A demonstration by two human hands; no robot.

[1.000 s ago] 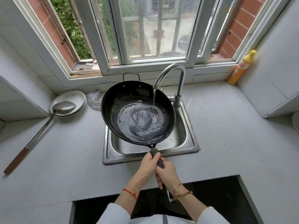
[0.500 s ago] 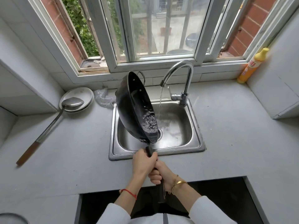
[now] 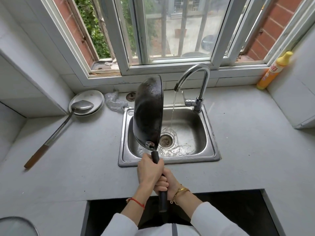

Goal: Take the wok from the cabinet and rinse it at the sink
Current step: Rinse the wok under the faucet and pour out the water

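Observation:
A black wok [image 3: 148, 113] stands almost on edge over the left half of the steel sink [image 3: 211, 150], its dark underside facing me and its mouth turned right. Both hands grip its long black handle [image 3: 162, 200]: my left hand [image 3: 149, 169] higher up near the pan, my right hand [image 3: 166, 183] just below it. The curved tap [image 3: 196, 77] runs a thin stream of water to the right of the wok, landing by the drain [image 3: 165, 141]. Water pools on the sink floor.
On the grey counter to the left lie a long metal ladle [image 3: 56, 130] with a wooden grip, resting on stacked plates [image 3: 88, 101], and a steel scourer [image 3: 115, 103]. A yellow detergent bottle [image 3: 272, 70] stands at the far right under the window. A dark hob [image 3: 230, 213] lies below.
The wok went from level under the tap, holding water, to tipped up on its side. The water poured out into the sink. Both hands stayed on the handle.

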